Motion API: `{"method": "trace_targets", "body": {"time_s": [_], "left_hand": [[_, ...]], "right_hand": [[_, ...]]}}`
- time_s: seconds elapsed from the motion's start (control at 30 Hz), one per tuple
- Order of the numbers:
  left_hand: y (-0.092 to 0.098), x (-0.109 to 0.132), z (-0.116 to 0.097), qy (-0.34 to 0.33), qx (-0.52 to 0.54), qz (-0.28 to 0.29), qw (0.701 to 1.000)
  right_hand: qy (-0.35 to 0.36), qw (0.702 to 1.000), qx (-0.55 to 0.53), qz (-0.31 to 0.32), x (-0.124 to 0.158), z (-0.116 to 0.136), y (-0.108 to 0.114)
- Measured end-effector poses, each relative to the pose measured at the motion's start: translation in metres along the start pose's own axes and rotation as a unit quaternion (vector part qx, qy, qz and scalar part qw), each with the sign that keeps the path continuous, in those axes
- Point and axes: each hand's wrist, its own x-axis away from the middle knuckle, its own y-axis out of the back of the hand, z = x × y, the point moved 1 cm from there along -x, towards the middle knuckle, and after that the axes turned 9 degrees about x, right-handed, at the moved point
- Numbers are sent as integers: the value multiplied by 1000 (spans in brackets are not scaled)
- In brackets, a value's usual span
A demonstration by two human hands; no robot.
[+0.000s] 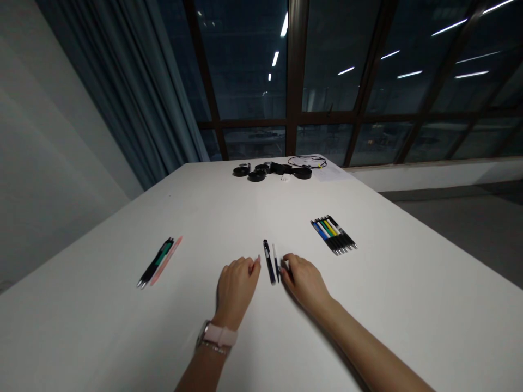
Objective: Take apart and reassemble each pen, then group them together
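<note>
A black pen barrel (pixel 268 261) and a thin white refill (pixel 275 262) lie side by side on the white table (pixel 102 326), between my two hands. My left hand (pixel 236 288), with a pink watch on the wrist, rests knuckles up just left of the barrel, fingers curled under. My right hand (pixel 304 282) lies just right of the refill, its fingertips curled and touching or almost touching the refill's near end. Whether either hand pinches anything is hidden by the knuckles.
A row of several coloured pens (pixel 334 235) lies to the right. A few pens, green, black and pink (pixel 159 262), lie to the left. Black round parts and a cable (pixel 278 170) sit at the table's far edge, before dark windows and a curtain.
</note>
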Motion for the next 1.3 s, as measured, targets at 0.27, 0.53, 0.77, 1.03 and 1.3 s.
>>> {"method": "trace_targets", "body": {"time_s": [0.27,0.53,0.77,1.03,1.3], "left_hand": [[-1,-1,3,6,-6,1,1000],[1,-1,1,3,3,-1,1000],[1,-1,2,-5,5,-8,1000],[3,-2,-3,3,0,10,1000],[2,-1,-4,-5,-10,11,1000]], "right_hand": [[-82,995,-26,-46,-4,-23,20],[-94,993,-46,-62,-5,-26,20],[-100,991,-59,-71,-5,-29,20],[-82,988,-98,-90,-5,-23,21],[-63,992,-101,-51,-16,-16,20]]}}
